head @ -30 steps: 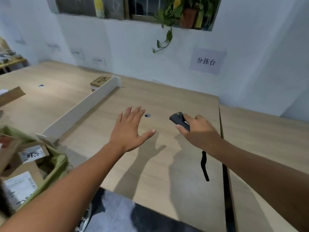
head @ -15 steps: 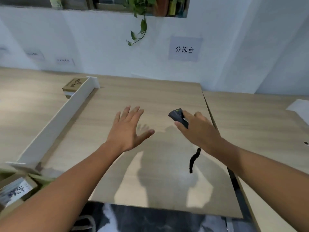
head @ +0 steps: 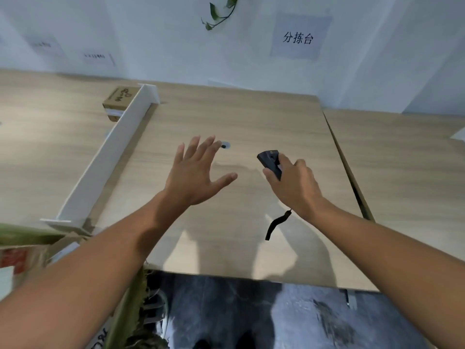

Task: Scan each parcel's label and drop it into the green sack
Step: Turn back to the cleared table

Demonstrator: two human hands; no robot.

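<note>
The left hand (head: 195, 176) is spread wide and empty above the table (head: 251, 117), while the right hand (head: 294, 187) curls round a black scanner (head: 270, 161), its strap (head: 275, 224) dangling. One parcel (head: 120, 98) — a brown box — sits far left beside a white divider (head: 105, 162). The green sack (head: 128, 316) is near left.

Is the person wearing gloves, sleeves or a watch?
No. The left hand and right hand are bare: no gloves or rings. The left forearm and right forearm are bare too: no sleeves, watch or bracelet show.
</note>
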